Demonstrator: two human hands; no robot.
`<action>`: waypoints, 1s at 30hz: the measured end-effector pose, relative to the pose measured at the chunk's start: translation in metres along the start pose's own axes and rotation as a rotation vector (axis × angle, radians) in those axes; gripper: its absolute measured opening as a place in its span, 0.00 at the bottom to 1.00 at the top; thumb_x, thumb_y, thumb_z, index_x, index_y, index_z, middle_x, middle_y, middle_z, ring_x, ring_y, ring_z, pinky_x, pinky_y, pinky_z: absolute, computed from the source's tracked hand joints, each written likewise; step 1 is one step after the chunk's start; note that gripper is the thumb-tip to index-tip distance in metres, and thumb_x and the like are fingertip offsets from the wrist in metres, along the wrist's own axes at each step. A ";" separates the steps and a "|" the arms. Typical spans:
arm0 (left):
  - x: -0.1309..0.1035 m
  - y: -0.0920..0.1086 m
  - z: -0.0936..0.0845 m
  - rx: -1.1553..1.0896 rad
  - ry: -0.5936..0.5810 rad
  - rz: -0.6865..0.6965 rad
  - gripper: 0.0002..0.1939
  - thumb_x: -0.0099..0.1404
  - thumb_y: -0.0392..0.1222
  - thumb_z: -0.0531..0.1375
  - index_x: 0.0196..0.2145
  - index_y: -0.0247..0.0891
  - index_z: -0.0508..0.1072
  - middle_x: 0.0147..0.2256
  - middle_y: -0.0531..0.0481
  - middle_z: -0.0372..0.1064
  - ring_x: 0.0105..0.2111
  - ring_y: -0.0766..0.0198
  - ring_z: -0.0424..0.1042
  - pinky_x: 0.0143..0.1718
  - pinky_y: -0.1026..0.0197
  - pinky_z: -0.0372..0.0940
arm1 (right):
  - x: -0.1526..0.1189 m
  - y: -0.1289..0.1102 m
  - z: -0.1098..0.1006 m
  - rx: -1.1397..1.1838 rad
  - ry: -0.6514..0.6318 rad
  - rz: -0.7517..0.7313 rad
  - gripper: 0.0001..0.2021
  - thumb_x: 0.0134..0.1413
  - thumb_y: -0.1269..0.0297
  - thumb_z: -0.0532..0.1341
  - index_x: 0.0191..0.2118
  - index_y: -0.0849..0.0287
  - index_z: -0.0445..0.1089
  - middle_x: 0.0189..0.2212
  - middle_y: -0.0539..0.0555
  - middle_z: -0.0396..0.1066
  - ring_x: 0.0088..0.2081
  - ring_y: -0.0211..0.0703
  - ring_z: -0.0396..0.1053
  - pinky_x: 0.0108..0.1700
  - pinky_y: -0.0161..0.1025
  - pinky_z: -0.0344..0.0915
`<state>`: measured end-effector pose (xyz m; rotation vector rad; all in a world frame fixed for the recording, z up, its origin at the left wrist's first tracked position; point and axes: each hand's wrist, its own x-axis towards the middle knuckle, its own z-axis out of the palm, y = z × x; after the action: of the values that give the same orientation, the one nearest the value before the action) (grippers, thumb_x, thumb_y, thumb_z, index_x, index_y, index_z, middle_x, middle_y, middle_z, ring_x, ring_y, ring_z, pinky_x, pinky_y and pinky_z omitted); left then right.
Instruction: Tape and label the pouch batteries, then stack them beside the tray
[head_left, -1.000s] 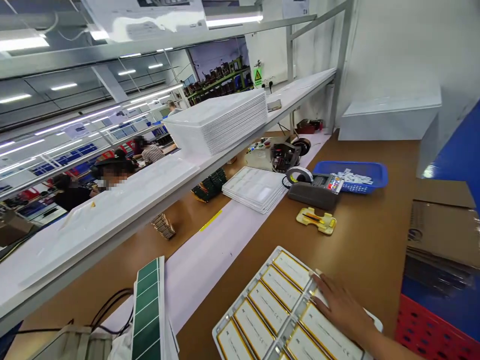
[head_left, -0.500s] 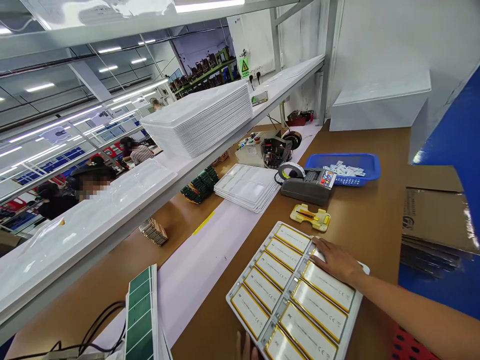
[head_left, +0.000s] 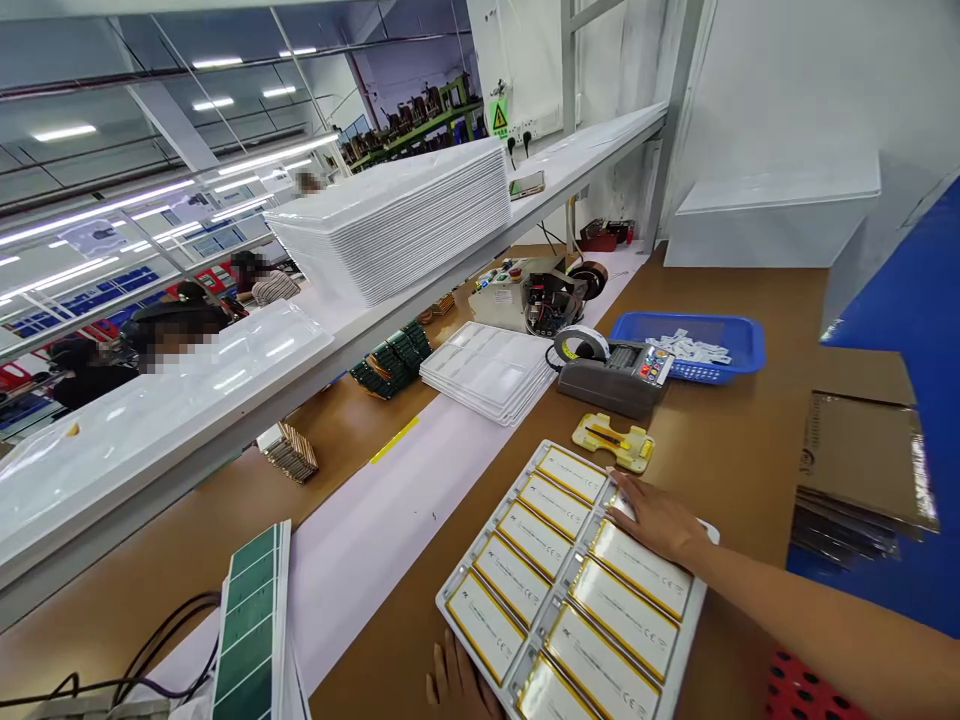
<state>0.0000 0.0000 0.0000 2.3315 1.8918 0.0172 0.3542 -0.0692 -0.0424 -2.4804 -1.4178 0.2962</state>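
Looks like the tray [head_left: 688, 640] has slid up closer to the yellow holder [head_left: 636, 445] since a second ago, and the left hand [head_left: 454, 682], out of view then, now shows at its near-left edge. Fingers look loosely stretched there, but can't tell if they're gripping. The right hand [head_left: 660, 520] is flat across the far-right part, fingers laid out, not clenched. Tray's lying on the brown table [head_left: 735, 450], filled with white packs [head_left: 534, 540] edged in yellow.

Beyond the holder there's a grey machine [head_left: 607, 390], then a blue basket [head_left: 742, 345] of white bits [head_left: 694, 347].

My worry: a harder shove from the near side could knock the tray into the holder, and lifting one edge unevenly might tip packs out of their slots.

Can't see all of the pack under the right hand. Tray's near end and the left wrist are cut off, and most of the print's too tiny to read.
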 end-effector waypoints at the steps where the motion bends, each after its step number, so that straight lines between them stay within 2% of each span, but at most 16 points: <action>1: 0.002 0.001 0.002 0.006 0.008 0.014 0.25 0.51 0.40 0.55 0.48 0.55 0.63 0.54 0.54 0.56 0.55 0.49 0.49 0.47 0.43 0.56 | 0.000 0.000 -0.002 -0.005 -0.003 0.001 0.30 0.53 0.48 0.41 0.58 0.61 0.45 0.53 0.60 0.57 0.51 0.50 0.57 0.50 0.46 0.54; 3: 0.005 0.001 0.007 0.020 0.012 0.049 0.26 0.50 0.38 0.52 0.49 0.53 0.63 0.53 0.54 0.57 0.56 0.50 0.48 0.49 0.45 0.54 | 0.000 -0.002 -0.007 -0.012 -0.002 0.010 0.30 0.54 0.48 0.41 0.58 0.61 0.46 0.52 0.60 0.58 0.50 0.50 0.58 0.50 0.46 0.55; 7: 0.010 -0.004 0.020 0.049 -0.001 0.153 0.26 0.55 0.36 0.46 0.53 0.35 0.58 0.55 0.43 0.52 0.57 0.54 0.44 0.55 0.50 0.44 | -0.002 -0.005 -0.019 -0.024 -0.003 0.048 0.29 0.54 0.49 0.42 0.57 0.62 0.46 0.50 0.61 0.59 0.49 0.50 0.59 0.49 0.45 0.54; 9: 0.012 -0.007 0.027 0.073 0.047 0.223 0.25 0.58 0.36 0.44 0.53 0.26 0.57 0.55 0.36 0.50 0.57 0.53 0.44 0.56 0.50 0.42 | -0.001 -0.006 -0.024 -0.026 -0.012 0.052 0.28 0.55 0.49 0.43 0.57 0.61 0.46 0.50 0.61 0.60 0.48 0.50 0.59 0.48 0.45 0.54; 11: 0.013 -0.009 0.034 0.104 0.107 0.284 0.24 0.59 0.37 0.43 0.51 0.20 0.57 0.55 0.32 0.50 0.56 0.51 0.45 0.55 0.49 0.43 | -0.001 -0.005 -0.025 -0.031 -0.025 0.073 0.28 0.54 0.49 0.43 0.57 0.60 0.46 0.49 0.60 0.60 0.47 0.51 0.60 0.48 0.45 0.55; 15: 0.014 -0.013 0.041 0.140 0.150 0.339 0.23 0.60 0.36 0.43 0.51 0.21 0.56 0.54 0.32 0.51 0.56 0.51 0.46 0.55 0.49 0.45 | -0.002 -0.002 -0.024 -0.040 -0.030 0.092 0.29 0.54 0.48 0.42 0.57 0.60 0.44 0.49 0.61 0.60 0.47 0.51 0.59 0.48 0.45 0.54; 24: 0.014 -0.007 0.039 0.176 0.163 0.331 0.21 0.61 0.35 0.42 0.50 0.23 0.56 0.54 0.33 0.52 0.57 0.53 0.45 0.55 0.51 0.45 | 0.000 0.004 -0.023 -0.017 -0.028 0.105 0.31 0.53 0.45 0.42 0.58 0.58 0.42 0.52 0.59 0.57 0.49 0.51 0.57 0.48 0.44 0.53; 30: 0.016 -0.009 0.042 0.086 0.183 0.331 0.21 0.60 0.36 0.44 0.50 0.24 0.57 0.54 0.32 0.52 0.56 0.52 0.45 0.53 0.47 0.46 | -0.001 0.002 -0.022 -0.007 -0.026 0.115 0.30 0.53 0.45 0.42 0.58 0.56 0.44 0.52 0.59 0.57 0.49 0.50 0.58 0.48 0.44 0.53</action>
<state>-0.0017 0.0128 -0.0441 2.7609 1.5817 0.1925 0.3621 -0.0735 -0.0218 -2.5781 -1.2900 0.3484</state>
